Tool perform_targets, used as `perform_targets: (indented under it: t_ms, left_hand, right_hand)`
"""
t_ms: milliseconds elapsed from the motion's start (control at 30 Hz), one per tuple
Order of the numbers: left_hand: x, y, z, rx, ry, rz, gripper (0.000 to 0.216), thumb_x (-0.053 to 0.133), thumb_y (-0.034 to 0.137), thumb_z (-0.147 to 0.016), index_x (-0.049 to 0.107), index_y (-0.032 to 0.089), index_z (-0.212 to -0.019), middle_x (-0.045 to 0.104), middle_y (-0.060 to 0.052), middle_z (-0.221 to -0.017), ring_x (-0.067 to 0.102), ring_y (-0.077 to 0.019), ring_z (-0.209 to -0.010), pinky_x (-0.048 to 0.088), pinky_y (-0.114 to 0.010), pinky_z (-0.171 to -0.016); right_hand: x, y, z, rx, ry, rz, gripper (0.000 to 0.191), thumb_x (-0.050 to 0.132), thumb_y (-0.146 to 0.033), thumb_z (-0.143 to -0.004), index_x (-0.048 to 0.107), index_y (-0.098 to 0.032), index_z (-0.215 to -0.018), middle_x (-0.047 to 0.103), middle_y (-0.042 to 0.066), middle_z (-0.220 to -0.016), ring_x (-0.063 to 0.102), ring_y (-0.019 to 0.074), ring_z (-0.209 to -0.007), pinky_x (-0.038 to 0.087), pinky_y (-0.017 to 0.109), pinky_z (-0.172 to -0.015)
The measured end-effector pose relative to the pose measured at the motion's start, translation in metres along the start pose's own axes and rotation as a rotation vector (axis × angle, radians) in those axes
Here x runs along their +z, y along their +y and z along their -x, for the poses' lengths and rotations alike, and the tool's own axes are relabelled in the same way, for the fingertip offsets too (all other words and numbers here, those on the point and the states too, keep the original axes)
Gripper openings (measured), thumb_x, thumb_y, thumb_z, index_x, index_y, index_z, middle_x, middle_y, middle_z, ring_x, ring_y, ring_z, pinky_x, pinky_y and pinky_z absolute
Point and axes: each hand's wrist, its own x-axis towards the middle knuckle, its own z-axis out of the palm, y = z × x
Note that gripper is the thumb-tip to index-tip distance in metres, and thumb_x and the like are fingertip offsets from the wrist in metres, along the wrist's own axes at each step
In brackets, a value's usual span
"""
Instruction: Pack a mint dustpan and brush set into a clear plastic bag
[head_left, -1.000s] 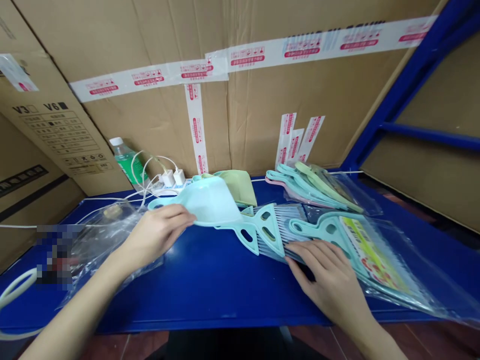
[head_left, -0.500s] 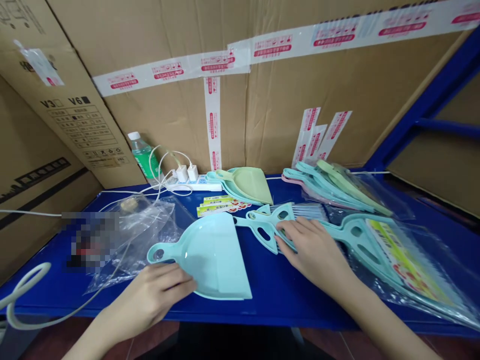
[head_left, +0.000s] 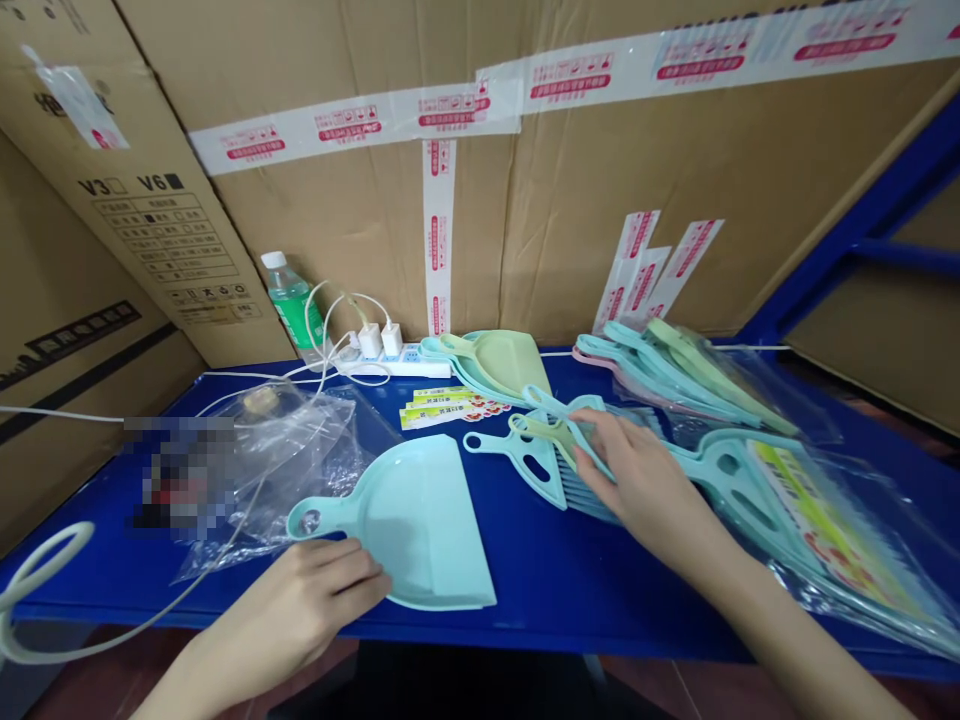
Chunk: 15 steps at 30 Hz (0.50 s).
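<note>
Both your hands were busy: the left hand (head_left: pixel 319 590) pinched the near rim of the blue dustpan (head_left: pixel 409 520), near the front edge of the blue table (head_left: pixel 525 610), while the right hand (head_left: pixel 637 480) grasped a light-blue brush (head_left: pixel 559 407) among the brush pile (head_left: pixel 511 448). You seemed to be picking out one brush; the next move likely called for lifting it clear without dragging its neighbours.

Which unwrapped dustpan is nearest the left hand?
The light-blue dustpan lying by itself, its rim at the left hand; the other unwrapped dustpans are stacked beside the white power strip.
</note>
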Motion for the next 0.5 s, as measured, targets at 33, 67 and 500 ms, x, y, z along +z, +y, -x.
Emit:
perform_targets:
  t_ms: [33, 67, 500]
  left_hand:
    - [0.001, -0.001, 0.0, 0.0, -0.003, 0.003, 0.038, 0.029, 0.009, -0.098, 0.064, 0.022, -0.101, 0.065, -0.003, -0.078, 0.062, -0.0149, -0.067, 0.051, -0.022, -0.061]
    - [0.001, -0.001, -0.001, -0.001, -0.006, 0.007, 0.038, 0.028, 0.009, -0.098, 0.064, 0.022, -0.101, 0.065, -0.003, -0.077, 0.062, -0.0149, -0.067, 0.051, -0.022, -0.06]
    - [0.007, -0.007, -0.015, -0.047, -0.077, 0.091, 0.034, 0.029, 0.022, -0.103, 0.063, 0.019, -0.098, 0.067, -0.005, -0.087, 0.061, -0.0152, -0.068, 0.046, -0.025, -0.06]
  right_hand:
    - [0.0, -0.001, -0.001, 0.004, 0.015, -0.007, 0.019, 0.039, -0.022, -0.093, 0.048, -0.019, -0.109, 0.061, 0.006, -0.074, 0.062, 0.0242, -0.066, 0.047, 0.033, -0.06]
    - [0.0, -0.001, -0.001, 0.0, 0.034, -0.011, 0.019, 0.038, -0.022, -0.094, 0.049, -0.018, -0.109, 0.06, 0.005, -0.072, 0.061, 0.0235, -0.064, 0.046, 0.033, -0.058]
    - [-0.006, -0.029, -0.012, -0.143, 0.274, 0.124, 0.016, 0.045, -0.012, -0.093, 0.054, -0.015, -0.106, 0.062, 0.003, -0.071, 0.054, 0.0193, -0.064, 0.038, 0.03, -0.06]
